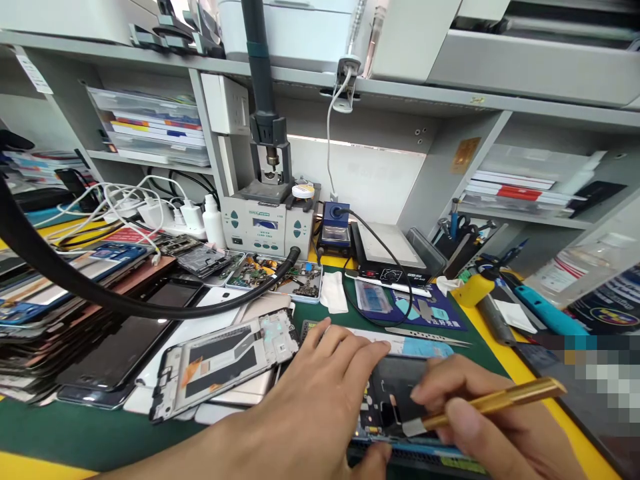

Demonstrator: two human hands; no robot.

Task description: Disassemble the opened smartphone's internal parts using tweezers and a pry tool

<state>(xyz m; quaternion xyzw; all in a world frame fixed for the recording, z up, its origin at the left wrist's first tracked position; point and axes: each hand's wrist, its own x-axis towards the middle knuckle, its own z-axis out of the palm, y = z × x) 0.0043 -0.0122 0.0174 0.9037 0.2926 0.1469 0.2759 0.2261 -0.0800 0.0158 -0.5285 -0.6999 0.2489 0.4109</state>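
An opened smartphone (375,400) lies in front of me, its dark inner frame and small circuit parts showing. My left hand (325,387) reaches across its left part, fingers at the far edge and thumb at the near edge, gripping it. Between the thumb and fingers of my right hand (475,413) is a slim brush (493,402) with a gold handle and a silver ferrule. Its dark tip touches or hovers over the phone's near inner edge; I cannot tell which. Beneath the phone is a dark mat or holder, mostly covered.
Left of my hand lies a bare phone frame (225,360) on other phones, beside stacked screens (85,320). A thick black hose (150,310) arcs over them. Behind are a rework station (270,227), a board tray (305,283), a heating plate (390,253) and tweezers (430,335).
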